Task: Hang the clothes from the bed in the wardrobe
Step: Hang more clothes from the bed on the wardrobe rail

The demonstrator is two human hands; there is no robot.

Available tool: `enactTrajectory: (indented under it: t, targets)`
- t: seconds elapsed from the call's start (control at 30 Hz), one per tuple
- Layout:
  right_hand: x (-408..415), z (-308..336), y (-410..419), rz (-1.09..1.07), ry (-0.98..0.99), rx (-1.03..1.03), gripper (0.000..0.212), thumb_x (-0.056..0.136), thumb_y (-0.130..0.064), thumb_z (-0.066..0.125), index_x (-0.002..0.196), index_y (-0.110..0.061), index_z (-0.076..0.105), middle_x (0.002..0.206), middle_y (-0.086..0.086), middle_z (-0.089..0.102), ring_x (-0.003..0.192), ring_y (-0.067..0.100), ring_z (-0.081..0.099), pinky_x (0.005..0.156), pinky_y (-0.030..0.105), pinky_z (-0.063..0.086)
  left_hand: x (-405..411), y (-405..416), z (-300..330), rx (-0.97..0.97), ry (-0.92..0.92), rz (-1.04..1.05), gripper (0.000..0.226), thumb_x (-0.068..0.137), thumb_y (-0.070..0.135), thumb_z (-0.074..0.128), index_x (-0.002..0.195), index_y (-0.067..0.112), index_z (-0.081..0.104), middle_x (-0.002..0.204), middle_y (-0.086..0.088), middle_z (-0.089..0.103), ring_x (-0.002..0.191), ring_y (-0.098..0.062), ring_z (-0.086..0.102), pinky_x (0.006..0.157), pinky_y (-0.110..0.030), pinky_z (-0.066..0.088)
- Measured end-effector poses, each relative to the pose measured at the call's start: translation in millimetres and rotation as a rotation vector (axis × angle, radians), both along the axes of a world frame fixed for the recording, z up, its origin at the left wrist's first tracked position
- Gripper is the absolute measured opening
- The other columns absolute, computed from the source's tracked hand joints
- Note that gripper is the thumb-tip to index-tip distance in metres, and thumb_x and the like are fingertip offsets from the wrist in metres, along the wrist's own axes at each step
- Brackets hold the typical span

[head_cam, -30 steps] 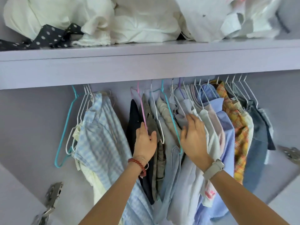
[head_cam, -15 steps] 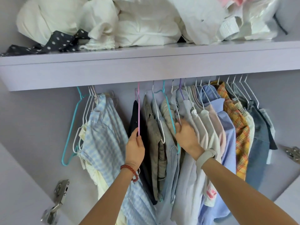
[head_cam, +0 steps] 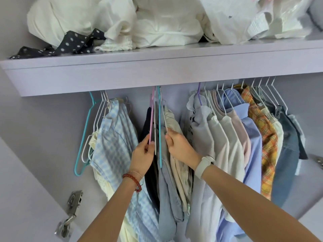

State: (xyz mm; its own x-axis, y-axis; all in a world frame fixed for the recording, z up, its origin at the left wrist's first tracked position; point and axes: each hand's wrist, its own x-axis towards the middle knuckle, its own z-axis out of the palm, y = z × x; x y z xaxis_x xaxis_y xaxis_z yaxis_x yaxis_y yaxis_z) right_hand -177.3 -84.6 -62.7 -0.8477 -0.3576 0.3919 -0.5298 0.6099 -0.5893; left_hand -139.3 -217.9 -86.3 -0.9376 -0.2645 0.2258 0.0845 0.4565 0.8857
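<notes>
L hand [head_cam: 142, 154]: pinches thin pink wire hanger [head_cam: 151, 123], hanging vertical.
R hand [head_cam: 178, 145]: grips beige hanging garment [head_cam: 172, 123], just right.
Nearer hanger: L.

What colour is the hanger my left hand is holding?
Pink: the hanger pinched by the left hand, seen in the head view.

A pale lilac shelf [head_cam: 157, 74] runs across the top of the wardrobe. On it lies a heap of white cloth [head_cam: 157, 27], a dark polka-dot cloth [head_cam: 70, 42] at the left end, and crumpled white plastic bags [head_cam: 262, 20] toward the right
</notes>
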Motion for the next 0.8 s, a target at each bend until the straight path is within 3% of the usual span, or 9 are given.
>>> enactTrajectory:
  t: [0.13, 0.27, 0.37, 0.47, 0.57, 0.63, 0.73, 0.8]
  targets:
    - [1, -7, 11, -0.074, -0.044, 0.065, 0.042, 0.099, -0.021, 0.031, 0.138, -0.006, 0.034, 0.11, 0.021, 0.054, 0.099, 0.035, 0.055, 0.088, 0.044, 0.043, 0, 11, 2, -0.131, 0.003, 0.0, 0.051, 0.089, 0.043, 0.05, 0.135, 0.024, 0.041, 0.096, 0.005, 0.043, 0.07, -0.008, 0.053, 0.072, -0.031, 0.05]
    - [15, -15, 32, -0.054, 0.031, 0.025, 0.039, 0.097, -0.017, 0.038, 0.135, -0.009, 0.041, 0.115, 0.013, 0.05, 0.107, 0.025, 0.05, 0.096, 0.032, 0.039, 2, 24, 3, -0.117, -0.001, -0.021, 0.055, 0.089, 0.03, 0.056, 0.138, 0.017, 0.036, 0.112, 0.003, 0.034, 0.089, -0.01, 0.054, 0.083, -0.021, 0.039]
    - [31, -15, 59, -0.171, 0.139, -0.077, 0.037, 0.093, -0.015, 0.042, 0.128, -0.01, 0.05, 0.117, 0.007, 0.05, 0.102, 0.021, 0.053, 0.087, 0.032, 0.046, 2, 33, 9, -0.176, 0.056, 0.075, 0.059, 0.088, 0.024, 0.056, 0.141, 0.011, 0.031, 0.133, -0.008, 0.033, 0.123, -0.023, 0.038, 0.104, -0.033, 0.032]
    - [40, -9, 91, -0.297, 0.266, -0.147, 0.036, 0.086, -0.01, 0.04, 0.118, -0.004, 0.058, 0.11, 0.011, 0.055, 0.093, 0.025, 0.055, 0.084, 0.032, 0.046, 2, 51, 25, -0.21, 0.259, 0.123, 0.052, 0.086, 0.016, 0.057, 0.135, 0.01, 0.04, 0.135, -0.011, 0.037, 0.127, -0.025, 0.033, 0.107, -0.04, 0.028]
    - [41, -5, 129, -0.472, 0.39, -0.123, 0.032, 0.081, -0.002, 0.041, 0.106, -0.001, 0.062, 0.101, 0.016, 0.059, 0.094, 0.028, 0.053, 0.086, 0.028, 0.038, 5, 84, 39, -0.191, 0.384, 0.008, 0.045, 0.087, 0.01, 0.055, 0.13, 0.007, 0.045, 0.133, -0.009, 0.04, 0.126, -0.021, 0.036, 0.107, -0.022, 0.024]
    - [37, -3, 155, -0.566, 0.405, -0.103, 0.035, 0.081, -0.009, 0.036, 0.102, 0.0, 0.063, 0.101, 0.018, 0.059, 0.095, 0.033, 0.053, 0.087, 0.034, 0.037, 5, 109, 44, -0.154, 0.403, -0.119, 0.043, 0.088, 0.008, 0.053, 0.13, 0.007, 0.044, 0.133, -0.008, 0.041, 0.124, -0.019, 0.04, 0.105, -0.013, 0.024]
    - [26, -6, 193, -0.691, 0.369, -0.104, 0.037, 0.081, -0.01, 0.037, 0.106, 0.003, 0.061, 0.108, 0.021, 0.058, 0.1, 0.039, 0.051, 0.087, 0.042, 0.038, -9, 145, 42, -0.124, 0.324, -0.207, 0.046, 0.09, 0.01, 0.051, 0.135, 0.007, 0.038, 0.136, -0.006, 0.039, 0.125, -0.022, 0.041, 0.108, -0.033, 0.031]
    - [17, -9, 216, -0.726, 0.309, -0.098, 0.034, 0.083, -0.004, 0.042, 0.113, 0.004, 0.057, 0.115, 0.023, 0.055, 0.105, 0.041, 0.047, 0.089, 0.043, 0.036, -23, 167, 36, -0.123, 0.256, -0.179, 0.051, 0.091, 0.011, 0.049, 0.139, 0.001, 0.031, 0.143, -0.012, 0.033, 0.133, -0.023, 0.032, 0.112, -0.034, 0.024]
